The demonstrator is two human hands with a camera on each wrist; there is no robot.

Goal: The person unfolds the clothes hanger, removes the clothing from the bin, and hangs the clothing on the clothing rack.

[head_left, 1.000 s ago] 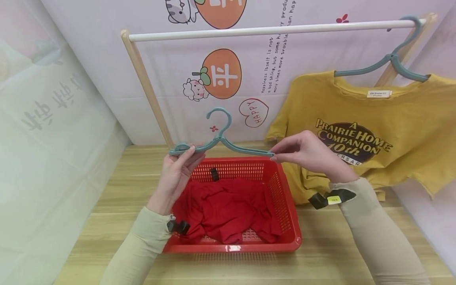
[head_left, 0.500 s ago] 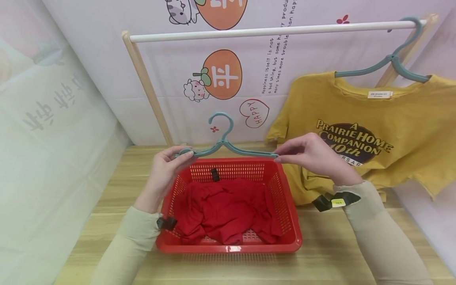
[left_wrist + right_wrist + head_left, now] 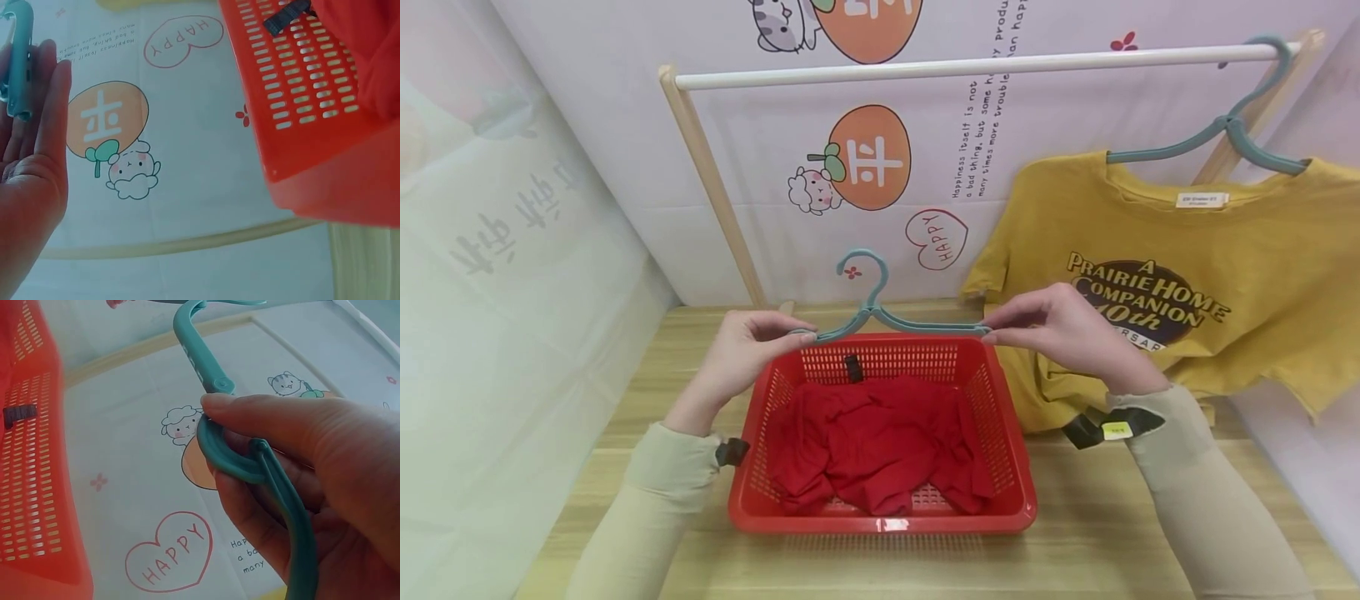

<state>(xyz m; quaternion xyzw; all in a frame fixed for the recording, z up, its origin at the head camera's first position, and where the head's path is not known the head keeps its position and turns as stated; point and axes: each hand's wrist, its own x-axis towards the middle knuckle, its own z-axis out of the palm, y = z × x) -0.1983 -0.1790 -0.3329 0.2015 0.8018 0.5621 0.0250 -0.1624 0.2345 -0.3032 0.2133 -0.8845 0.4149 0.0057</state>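
A teal plastic clothes hanger (image 3: 871, 312) is held level, hook up, above the back rim of a red basket (image 3: 880, 523). My left hand (image 3: 733, 354) pinches its left end between thumb and fingers. At the other end, my right hand (image 3: 1063, 333) pinches the tip with thumb and forefinger. Crumpled red cloth (image 3: 880, 442) lies in the basket below. In the right wrist view my thumb presses on the hanger (image 3: 234, 459) where it curves in a loop. The left wrist view catches teal plastic (image 3: 22, 62) beside the fingers.
A white rail (image 3: 925, 68) on a wooden frame (image 3: 715, 183) stands behind the basket. From its right end hangs a yellow T-shirt (image 3: 1180, 225) on another teal hanger (image 3: 1262, 146). The basket stands on a wooden tabletop (image 3: 625, 425) by a printed wall sheet.
My left hand has turned from under the hanger's left arm to a pinch at its end, moving left. The hanger has come down slightly, and my right hand has shifted slightly right and down.
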